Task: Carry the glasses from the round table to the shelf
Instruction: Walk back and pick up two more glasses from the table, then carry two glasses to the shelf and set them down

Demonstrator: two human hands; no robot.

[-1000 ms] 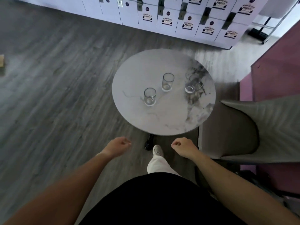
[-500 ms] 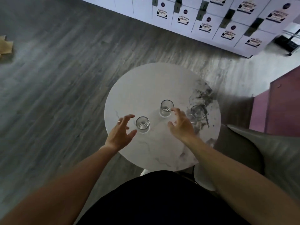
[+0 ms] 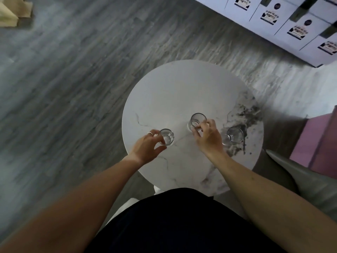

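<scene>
Three clear glasses stand on the round marble table [image 3: 178, 88]. My left hand [image 3: 145, 148], with a ring on one finger, wraps its fingers and thumb around the left glass [image 3: 168, 136]. Around the middle glass [image 3: 197, 120] my right hand [image 3: 208, 137] has closed from the right side. Both glasses still rest on the tabletop. The right glass [image 3: 234, 135] stands untouched on the table's dark veined patch, just right of my right hand.
White lockers with labels [image 3: 291, 24] line the far right. A grey upholstered chair [image 3: 300, 179] sits right of the table, with a pink cabinet [image 3: 317, 143] behind it. Cardboard [image 3: 14, 13] lies on the grey wood floor at far left.
I have stepped up to the table. Both hands reached forward from open and apart to closing around the left and middle glasses.
</scene>
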